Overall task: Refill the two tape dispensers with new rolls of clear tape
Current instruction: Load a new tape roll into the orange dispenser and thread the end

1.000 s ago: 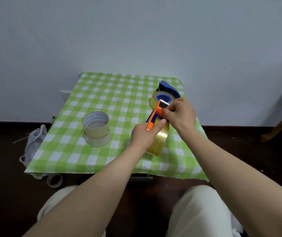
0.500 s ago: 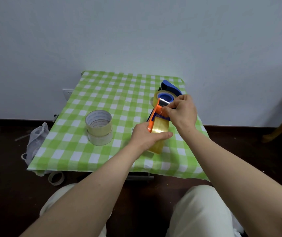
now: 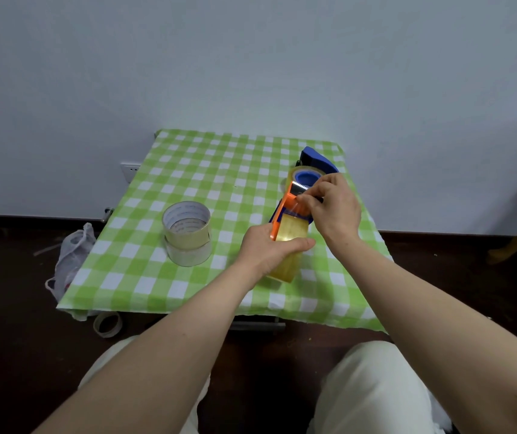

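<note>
The orange dispenser (image 3: 280, 214) is up off the counter (image 3: 219, 170), near its right side, and my left hand (image 3: 266, 249) is wrapped round it, with the thumb laid across the face of the new roll (image 3: 293, 225) that already sits in its frame. My right hand (image 3: 335, 208) is closed in a pinch at the head of the dispenser, just below the toothed blade (image 3: 298, 187), on what I take to be the tape end (image 3: 296, 208); the film is too clear for me to be sure. I judge the step in hand is threading, so I want to keep the left grip firm enough that the roll cannot turn freely. I should draw the end straight up toward the blade without letting it twist or fold back on itself, and keep my fingertips off the teeth. The risk I see is the end sticking to the frame or to my finger before it reaches the blade. Just behind, touching the counter, lies the blue dispenser (image 3: 316, 159) with a roll on its blue hub (image 3: 307, 177), so that one looks loaded already. Well to the left two more rolls stand stacked, a yellowish one (image 3: 186, 227) on a paler one (image 3: 188, 253), both with bare hollow cores. On the floor beside the counter's left edge a white bag (image 3: 69, 261) slumps, and I cannot tell what is in it. Near it lies a thin ring (image 3: 106, 324), perhaps a spent core.
</note>
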A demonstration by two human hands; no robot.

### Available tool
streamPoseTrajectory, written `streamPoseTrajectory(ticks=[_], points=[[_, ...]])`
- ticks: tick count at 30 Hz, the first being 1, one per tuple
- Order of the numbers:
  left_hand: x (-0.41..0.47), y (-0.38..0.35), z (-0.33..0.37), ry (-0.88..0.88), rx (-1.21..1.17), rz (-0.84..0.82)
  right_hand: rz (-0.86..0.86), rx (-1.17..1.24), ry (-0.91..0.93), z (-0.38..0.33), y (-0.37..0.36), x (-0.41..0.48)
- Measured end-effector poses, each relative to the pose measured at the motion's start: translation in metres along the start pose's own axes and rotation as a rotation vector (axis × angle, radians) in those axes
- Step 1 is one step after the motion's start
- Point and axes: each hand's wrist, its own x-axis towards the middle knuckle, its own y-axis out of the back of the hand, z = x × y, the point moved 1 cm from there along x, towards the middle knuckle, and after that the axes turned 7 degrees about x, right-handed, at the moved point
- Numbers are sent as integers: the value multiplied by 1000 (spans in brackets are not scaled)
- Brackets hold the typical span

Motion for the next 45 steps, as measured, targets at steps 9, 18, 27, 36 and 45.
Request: streamPoseTrajectory(ticks=[9, 18, 27, 36, 45], points=[[5, 4, -6, 38, -10, -1, -41, 165, -67, 0, -12, 1], [5, 6, -13, 25, -49, 14, -52, 288, -92, 1, -16, 1], [7, 10, -11, 39, -51, 8, -57, 184, 8, -5, -19, 5], [3, 14, -9, -33, 122, -57, -20, 124, -49, -11, -18, 2], [3, 15, -18, 7, 285, 71, -61, 141, -51, -18, -22, 8]])
